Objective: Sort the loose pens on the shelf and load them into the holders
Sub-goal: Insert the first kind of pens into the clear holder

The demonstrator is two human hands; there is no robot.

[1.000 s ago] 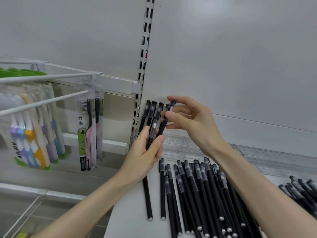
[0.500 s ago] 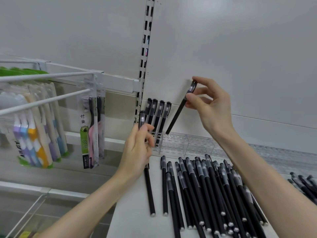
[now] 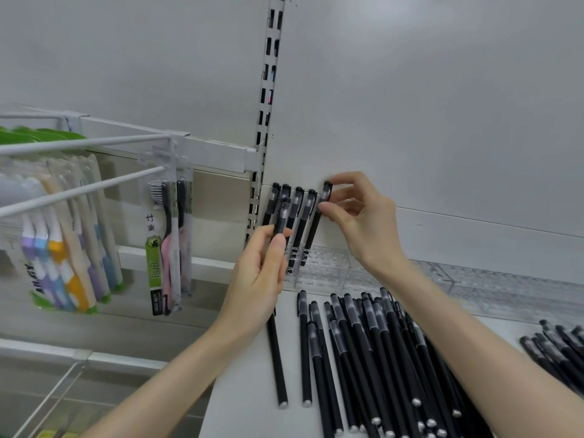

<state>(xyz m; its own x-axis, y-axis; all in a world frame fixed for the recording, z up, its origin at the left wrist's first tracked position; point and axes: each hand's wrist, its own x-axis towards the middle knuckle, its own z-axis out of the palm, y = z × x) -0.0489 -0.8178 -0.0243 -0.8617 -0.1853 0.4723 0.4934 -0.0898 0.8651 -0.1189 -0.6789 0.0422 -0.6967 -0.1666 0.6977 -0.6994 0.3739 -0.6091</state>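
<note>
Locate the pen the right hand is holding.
Head view, centre: the pen stands rightmost in the clear holder, cap pinched by the right hand.

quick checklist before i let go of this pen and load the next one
1. Right hand grip on the pen being loaded: ok, its fingers pinch the cap end.
2. That pen's tip seated in the holder: cannot tell. Its lower end reaches the clear holder, but the slot itself is not readable.
3. Left hand has the next pen ready: ok, pinched upright with the cap up.
4. Free room in the holder: ok, it looks unfilled to the right of the standing pens.
5. Loose pens all loaded: not ok, many lie on the shelf.
</note>
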